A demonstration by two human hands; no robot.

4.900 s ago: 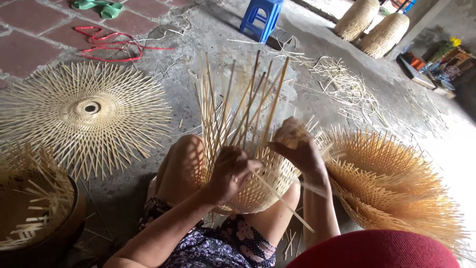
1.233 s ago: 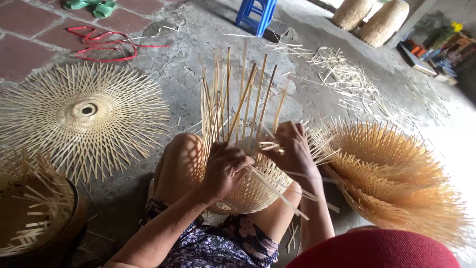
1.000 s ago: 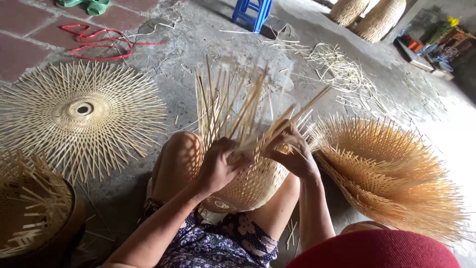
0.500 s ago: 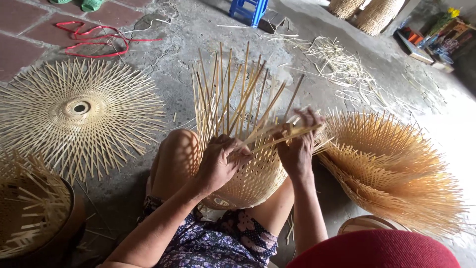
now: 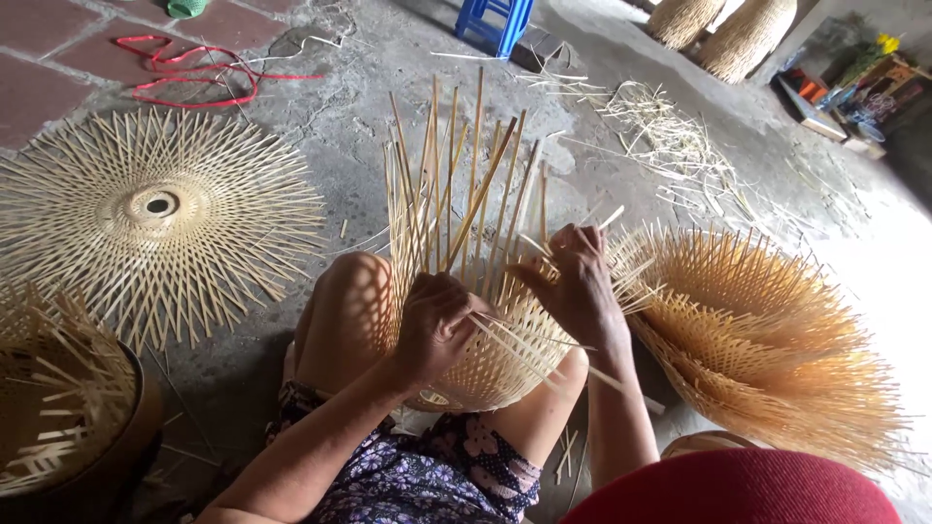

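Half-woven pale bamboo basket sits btwn the knees, loose strips sticking up. Left hand closed on its woven wall; right hand pinching strips at the rim. Just right: stack of fanned bamboo weaves. Left: flat round woven bamboo disc on concrete floor. Far: blue plastic stool.

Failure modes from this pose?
1. The loose upright strips fan out unbound; some could slip or snap as the right hand bends them.
2. The half-woven basket sits wedged between the knees, steadied only by the left hand; it might roll.
3. Sharp strip ends near fingers.
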